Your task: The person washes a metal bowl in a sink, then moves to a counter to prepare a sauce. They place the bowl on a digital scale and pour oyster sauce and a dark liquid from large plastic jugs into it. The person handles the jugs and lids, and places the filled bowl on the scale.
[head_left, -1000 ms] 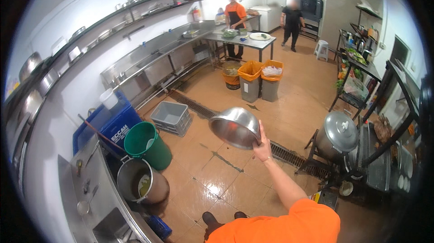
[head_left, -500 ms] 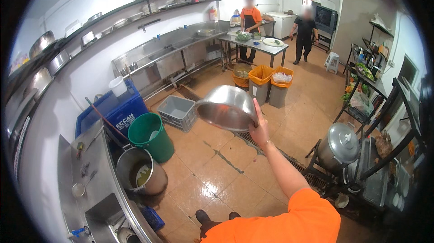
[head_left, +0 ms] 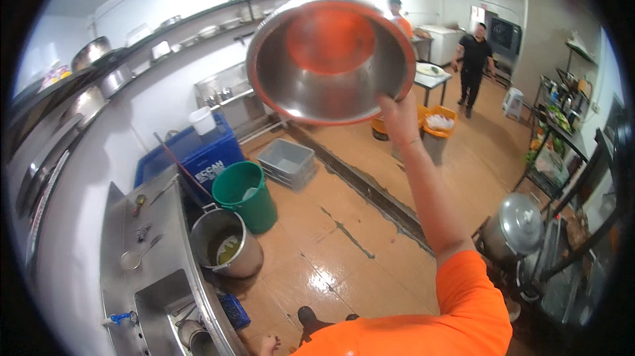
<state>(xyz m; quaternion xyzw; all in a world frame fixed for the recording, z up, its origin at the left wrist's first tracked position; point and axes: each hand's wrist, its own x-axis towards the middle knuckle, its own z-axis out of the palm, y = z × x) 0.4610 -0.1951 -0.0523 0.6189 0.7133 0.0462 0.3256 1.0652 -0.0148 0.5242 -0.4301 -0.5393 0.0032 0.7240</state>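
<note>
Metal bowl (head_left: 331, 68): one, rim gripped by right hand (head_left: 401, 119); left hand (head_left: 269, 345) partly visible, cannot tell its grip

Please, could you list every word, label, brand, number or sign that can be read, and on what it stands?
Blue box: white lettering, which I do not copy out.
Packages high at left: any print is too blurred.
Red patch far back, perhaps a sign: too small.
No others readable.
</note>
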